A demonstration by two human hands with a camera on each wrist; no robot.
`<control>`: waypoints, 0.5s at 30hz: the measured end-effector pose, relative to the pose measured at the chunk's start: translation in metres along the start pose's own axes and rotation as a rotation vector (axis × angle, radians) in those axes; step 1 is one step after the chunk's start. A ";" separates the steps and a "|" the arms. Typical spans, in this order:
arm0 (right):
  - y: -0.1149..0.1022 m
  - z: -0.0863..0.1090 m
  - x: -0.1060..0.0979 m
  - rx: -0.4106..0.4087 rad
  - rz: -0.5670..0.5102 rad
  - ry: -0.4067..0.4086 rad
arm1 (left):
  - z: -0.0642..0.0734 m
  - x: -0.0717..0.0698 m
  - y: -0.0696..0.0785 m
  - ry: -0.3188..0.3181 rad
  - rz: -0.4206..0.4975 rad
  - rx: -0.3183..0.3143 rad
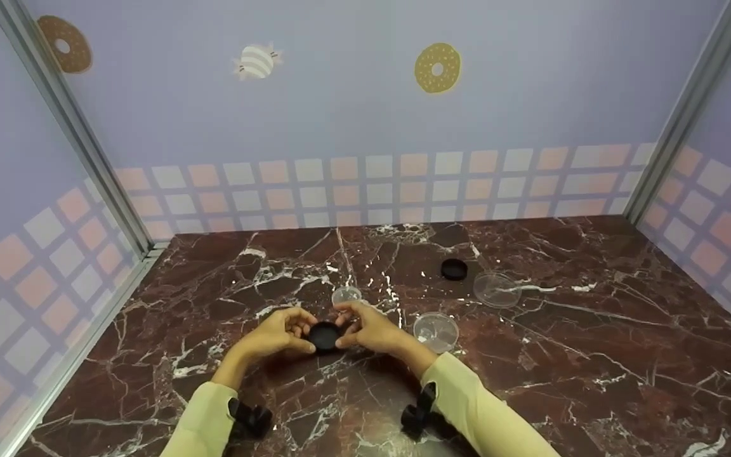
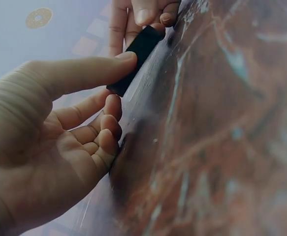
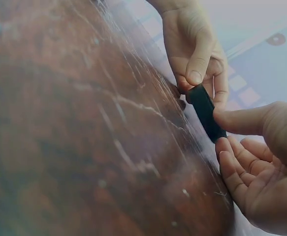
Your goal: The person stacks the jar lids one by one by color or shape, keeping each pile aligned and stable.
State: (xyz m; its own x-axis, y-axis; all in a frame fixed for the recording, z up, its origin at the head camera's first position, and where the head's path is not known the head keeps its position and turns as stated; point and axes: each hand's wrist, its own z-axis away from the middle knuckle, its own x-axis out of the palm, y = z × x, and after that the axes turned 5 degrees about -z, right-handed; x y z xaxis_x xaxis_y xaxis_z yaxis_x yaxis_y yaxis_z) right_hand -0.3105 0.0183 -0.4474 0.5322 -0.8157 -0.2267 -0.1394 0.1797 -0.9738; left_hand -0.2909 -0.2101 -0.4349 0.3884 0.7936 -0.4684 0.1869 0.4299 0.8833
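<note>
A round black lid (image 1: 324, 337) with a raised rim is between my two hands, low over the marbled tabletop. My left hand (image 1: 281, 332) pinches its left edge, thumb on the near side and fingers curled behind. From the other side my right hand (image 1: 368, 328) pinches the lid's right edge the same way. In the left wrist view the lid (image 2: 139, 58) appears edge-on as a short dark band, and the right wrist view shows the lid (image 3: 206, 112) tilted between both thumbs. Just beyond the fingers lies a small clear plastic cup (image 1: 346, 295), partly covered by the right hand.
A clear round container (image 1: 436, 332) stands right of the right forearm. Farther back are another clear round piece (image 1: 497, 290) and a second black lid (image 1: 454, 270). Small white bits (image 1: 389, 289) or stone markings speckle the tabletop. Patterned walls (image 1: 353, 114) close off the back and sides.
</note>
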 end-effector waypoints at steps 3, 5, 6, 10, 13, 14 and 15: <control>0.002 -0.001 0.001 0.012 -0.009 -0.009 | 0.001 0.001 -0.002 0.004 0.008 -0.012; 0.004 -0.001 0.002 0.007 -0.018 -0.014 | 0.002 0.001 -0.003 0.004 0.005 -0.014; 0.004 -0.001 0.002 0.002 -0.022 -0.015 | 0.001 0.001 -0.004 0.004 0.001 -0.013; 0.005 -0.002 0.003 -0.008 -0.030 -0.009 | 0.000 0.000 -0.006 -0.003 -0.030 -0.002; 0.004 -0.002 0.002 -0.005 -0.026 0.007 | -0.002 -0.001 -0.005 -0.007 -0.045 0.001; 0.005 -0.002 0.002 -0.003 -0.022 0.011 | -0.003 -0.001 -0.005 -0.009 -0.046 0.002; 0.005 -0.002 0.002 -0.002 -0.019 0.015 | -0.004 -0.001 -0.005 -0.010 -0.047 0.001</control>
State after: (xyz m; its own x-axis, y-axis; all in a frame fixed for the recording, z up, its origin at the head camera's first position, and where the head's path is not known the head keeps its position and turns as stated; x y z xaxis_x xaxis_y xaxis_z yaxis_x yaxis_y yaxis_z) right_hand -0.3116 0.0166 -0.4528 0.5217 -0.8273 -0.2083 -0.1317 0.1631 -0.9778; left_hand -0.2957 -0.2115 -0.4388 0.3884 0.7683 -0.5088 0.2060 0.4658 0.8606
